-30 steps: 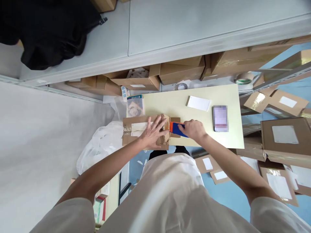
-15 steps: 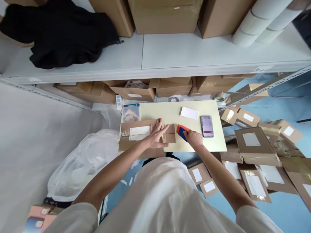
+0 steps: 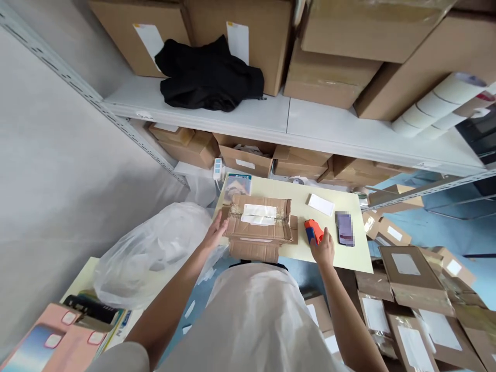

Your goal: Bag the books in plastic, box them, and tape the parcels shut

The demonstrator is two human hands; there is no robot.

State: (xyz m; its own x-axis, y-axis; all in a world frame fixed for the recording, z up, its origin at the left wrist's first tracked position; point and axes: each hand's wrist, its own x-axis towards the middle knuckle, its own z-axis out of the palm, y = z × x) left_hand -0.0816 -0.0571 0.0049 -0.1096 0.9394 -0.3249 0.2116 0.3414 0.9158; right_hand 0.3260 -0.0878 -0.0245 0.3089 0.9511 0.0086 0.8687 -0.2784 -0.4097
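In the head view, a cardboard box (image 3: pixel 248 233) lies on the pale table (image 3: pixel 341 260), left of its middle. The left hand (image 3: pixel 215 231), open with fingers extended, touches the box's left end. The right hand (image 3: pixel 323 249) is at the orange-and-blue tool (image 3: pixel 313 230), right of the box; whether it grips cannot be told. A phone (image 3: pixel 344 229) lies farther right, a booklet (image 3: pixel 237 186) at the far left.
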